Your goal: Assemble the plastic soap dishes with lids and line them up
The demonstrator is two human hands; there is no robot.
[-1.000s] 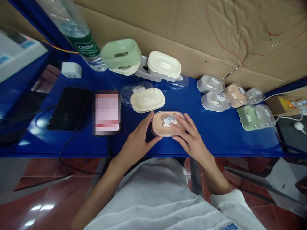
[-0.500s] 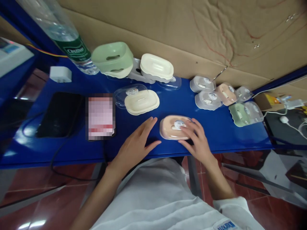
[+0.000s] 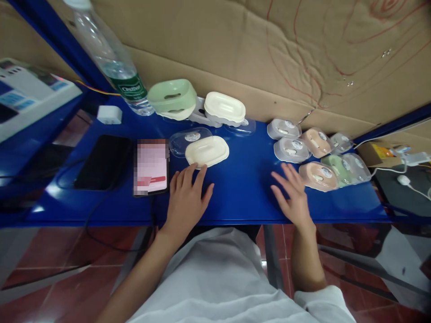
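pink box [image 3: 318, 175]: now with the finished group by the desk's [image 3: 242, 197] right edge, released
right hand [image 3: 292, 199]: empty, fingers spread, just beside it
left hand [image 3: 186, 202]: flat, open, fingertips touching cream box [image 3: 207, 151]

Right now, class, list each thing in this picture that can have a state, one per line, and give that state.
Left hand: open, flat on the blue table, holding nothing.
Right hand: open, empty, beside the pink soap box.
Pink soap box with clear lid: closed.
Cream soap dish: uncovered, clear lid behind it.
Clear plastic water bottle: upright, partly full.
Black phone: screen dark.
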